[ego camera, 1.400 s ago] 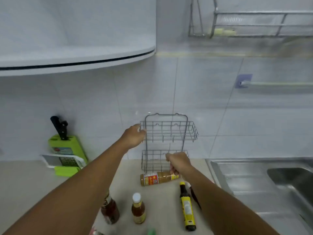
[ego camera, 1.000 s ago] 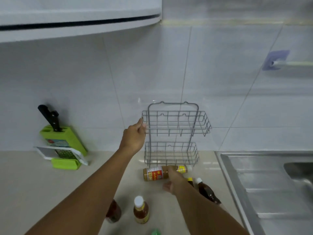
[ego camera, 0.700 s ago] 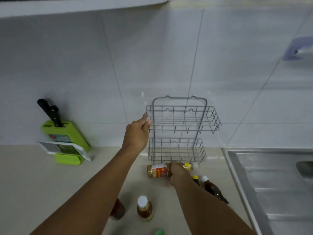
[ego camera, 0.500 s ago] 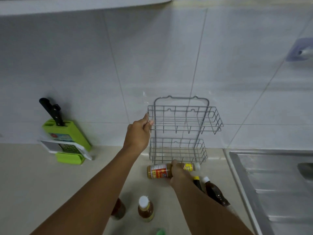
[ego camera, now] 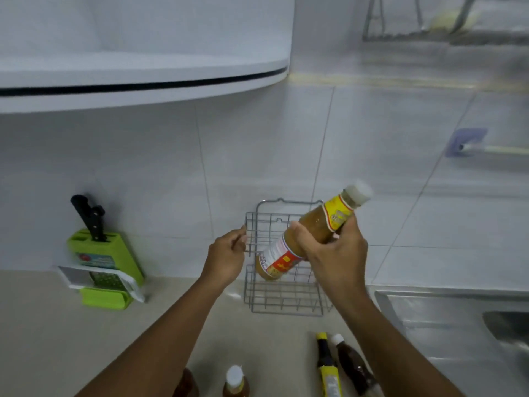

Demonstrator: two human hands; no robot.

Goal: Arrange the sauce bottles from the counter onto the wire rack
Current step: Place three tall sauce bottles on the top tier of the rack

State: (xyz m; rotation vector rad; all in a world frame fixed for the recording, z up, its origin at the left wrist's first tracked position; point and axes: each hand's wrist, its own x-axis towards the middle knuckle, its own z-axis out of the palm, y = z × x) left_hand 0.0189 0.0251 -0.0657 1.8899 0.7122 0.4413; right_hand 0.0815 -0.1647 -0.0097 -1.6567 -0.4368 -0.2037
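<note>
A two-tier grey wire rack point(ego camera: 283, 299) stands on the counter against the tiled wall. My left hand point(ego camera: 227, 257) grips the left edge of its upper tier. My right hand point(ego camera: 333, 253) holds a brown sauce bottle point(ego camera: 310, 224) with a white cap and red-yellow label, tilted in the air in front of the rack's upper tier. On the counter near me lie a dark bottle with a yellow label point(ego camera: 327, 368) and a dark brown bottle point(ego camera: 353, 365). A small white-capped bottle point(ego camera: 235, 381) stands upright, and another dark bottle point(ego camera: 187, 385) is partly hidden by my left arm.
A green knife block point(ego camera: 107, 257) with a black-handled knife and a grater point(ego camera: 97, 280) sits at the left against the wall. A steel sink point(ego camera: 458, 319) lies to the right. A white range hood point(ego camera: 143, 78) hangs overhead; a wall-mounted metal shelf point(ego camera: 446, 27) is at top right.
My right hand has lifted the brown sauce bottle off the counter up to the rack's upper tier. My left hand stays on the rack's left edge. The view has tilted upward.
</note>
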